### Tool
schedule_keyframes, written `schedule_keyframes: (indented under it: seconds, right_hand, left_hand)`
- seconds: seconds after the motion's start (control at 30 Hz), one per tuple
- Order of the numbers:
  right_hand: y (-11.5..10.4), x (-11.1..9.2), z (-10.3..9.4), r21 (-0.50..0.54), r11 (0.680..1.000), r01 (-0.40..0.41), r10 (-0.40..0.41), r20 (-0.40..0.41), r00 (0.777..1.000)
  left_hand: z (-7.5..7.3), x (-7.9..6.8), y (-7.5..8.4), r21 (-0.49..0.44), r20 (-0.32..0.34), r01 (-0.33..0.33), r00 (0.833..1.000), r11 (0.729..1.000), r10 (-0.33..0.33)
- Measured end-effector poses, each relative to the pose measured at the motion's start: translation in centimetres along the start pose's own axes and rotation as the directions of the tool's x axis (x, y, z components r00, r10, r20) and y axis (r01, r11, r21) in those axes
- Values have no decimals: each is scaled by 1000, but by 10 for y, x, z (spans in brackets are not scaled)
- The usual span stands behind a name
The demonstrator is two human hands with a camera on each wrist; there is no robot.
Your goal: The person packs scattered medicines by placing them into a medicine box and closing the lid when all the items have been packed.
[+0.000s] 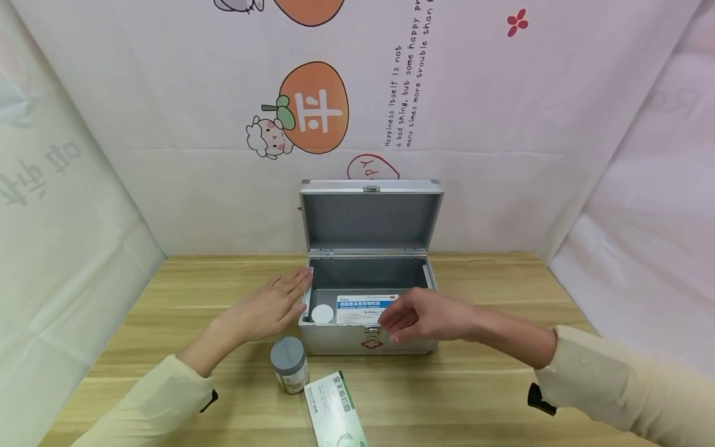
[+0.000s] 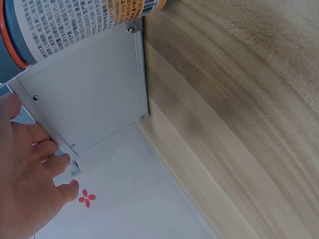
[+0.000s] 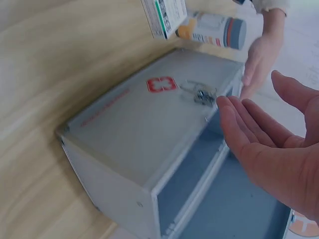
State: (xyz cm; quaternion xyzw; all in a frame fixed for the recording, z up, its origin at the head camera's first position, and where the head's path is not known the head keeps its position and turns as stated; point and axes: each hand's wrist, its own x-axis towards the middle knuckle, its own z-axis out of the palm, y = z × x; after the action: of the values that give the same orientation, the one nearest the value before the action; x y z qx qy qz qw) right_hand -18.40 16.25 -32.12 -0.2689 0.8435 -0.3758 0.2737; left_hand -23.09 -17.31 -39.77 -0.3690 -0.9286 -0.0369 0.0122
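Note:
A silver first-aid case stands on the table with its lid raised. Inside lie a blue-and-white medicine box and something with a round white cap. My left hand rests its extended fingers at the case's left rim, gripping nothing. Over the front edge, near the latch, hovers my right hand; its fingers are loosely bent with nothing between them, and it covers the medicine box's right end. In the right wrist view, the right hand's fingertips appear beside the latch.
A grey-lidded bottle stands in front of the case's left corner. Beside it, a white-and-green medicine box lies nearer the front, partly cut off by the frame. A printed cloth hangs behind the wooden table.

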Motion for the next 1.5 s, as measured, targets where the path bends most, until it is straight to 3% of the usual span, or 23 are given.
schedule_keyframes:
  seconds: [0.5,0.8,1.1,1.5]
  right_hand:
    - [14,3,33,89,996,19,-23,45,999]
    - [29,11,59,85,996,-10,8,27,1000]
    - [36,18,79,162,986,-37,31,38,999]
    - [43,36,101,85,992,-90,89,13,996]
  left_hand:
    - [3,-2,-2,-1,-8,4,1000,1000,-4]
    - [3,-3,-3,-1,-14,3,1000,1000,-3]
    - [4,-3,-3,-1,-11,2,1000,1000,-2]
    - [3,-1,-3,10,-33,-7,999,1000,7]
